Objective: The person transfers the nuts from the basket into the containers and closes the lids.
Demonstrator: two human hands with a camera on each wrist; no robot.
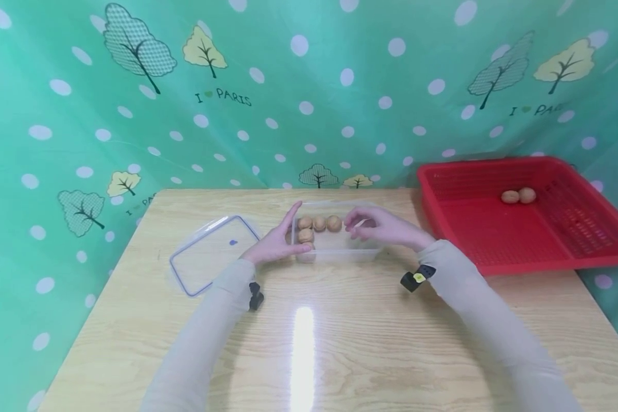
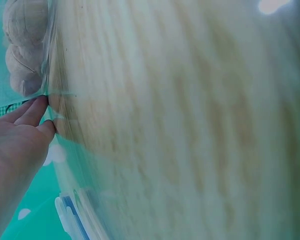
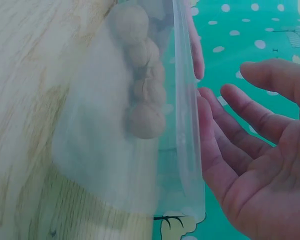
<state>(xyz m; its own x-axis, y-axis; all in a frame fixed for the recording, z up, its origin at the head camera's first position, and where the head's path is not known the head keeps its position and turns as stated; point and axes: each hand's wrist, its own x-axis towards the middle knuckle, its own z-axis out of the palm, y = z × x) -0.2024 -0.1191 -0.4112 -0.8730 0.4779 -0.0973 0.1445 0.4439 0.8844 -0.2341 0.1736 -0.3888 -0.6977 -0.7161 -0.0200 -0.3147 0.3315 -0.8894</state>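
Observation:
A clear plastic container (image 1: 340, 256) stands near the table's far side with several walnuts (image 1: 334, 223) along its left and far walls. My left hand (image 1: 274, 245) holds its left end, thumb over the near corner and fingers along the end wall; in the left wrist view the fingertips (image 2: 38, 106) meet the plastic. Over the container's right part hovers my right hand (image 1: 378, 225), its fingers loosely bent with nothing between them. The right wrist view shows the same hand (image 3: 255, 150) beside the rim, with walnuts (image 3: 146, 120) visible through the wall.
Left of the container lies a clear lid (image 1: 213, 257) with a blue seal. A red plastic basket (image 1: 504, 229) stands at the right, with two walnuts (image 1: 527, 195) near its far wall. A green patterned cloth (image 1: 340, 114) hangs behind the wooden table (image 1: 371, 343).

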